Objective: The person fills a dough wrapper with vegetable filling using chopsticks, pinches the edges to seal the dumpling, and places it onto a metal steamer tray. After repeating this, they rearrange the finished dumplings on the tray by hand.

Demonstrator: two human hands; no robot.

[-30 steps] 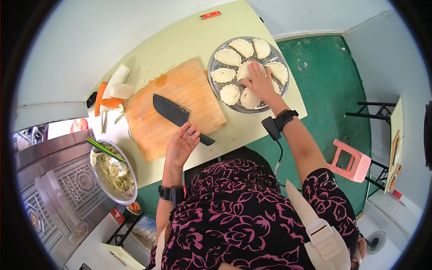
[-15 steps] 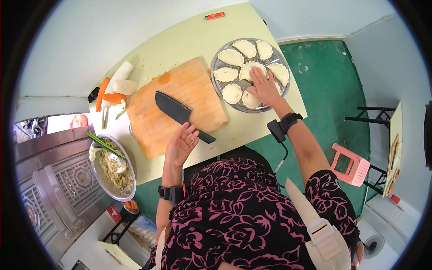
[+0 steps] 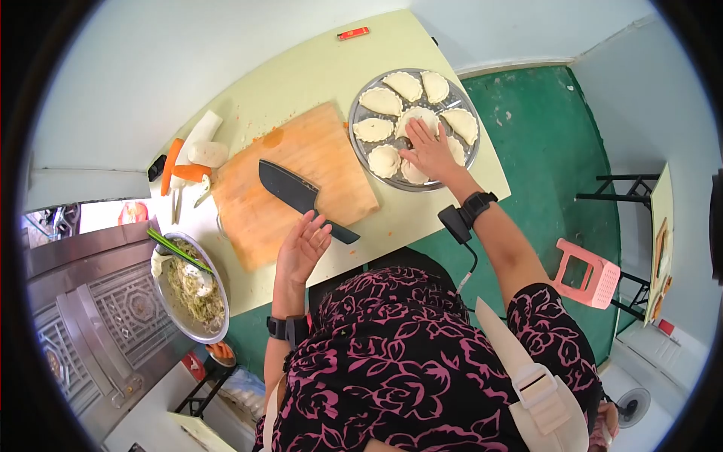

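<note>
Fingers [image 3: 316,226] of the left hand [image 3: 300,247] are released and spread, gripping nothing. They hover at the near edge of the cutting board [image 3: 316,147], just beside the handle of the knife [image 3: 286,184], which lies flat across it. At the near left stands a metal bowl [image 3: 167,297] of shredded filling, with chopsticks [image 3: 175,251] laid on it.

Farther right, the right hand [image 3: 431,151] lies palm-down with its fingers extended, neither clenched nor grasping, on the round steamer tray [image 3: 352,139]. Its fingertips rest on the central dumpling [image 3: 419,115], with the other dumplings ringed about it.

Assessment: contact should stay light and flat so that no crimped seam splits, each piece should sit apart from its neighbours, and the idle hand should stay clear of the blade.

A small red object [image 3: 352,33] lies at the table's far edge.
</note>
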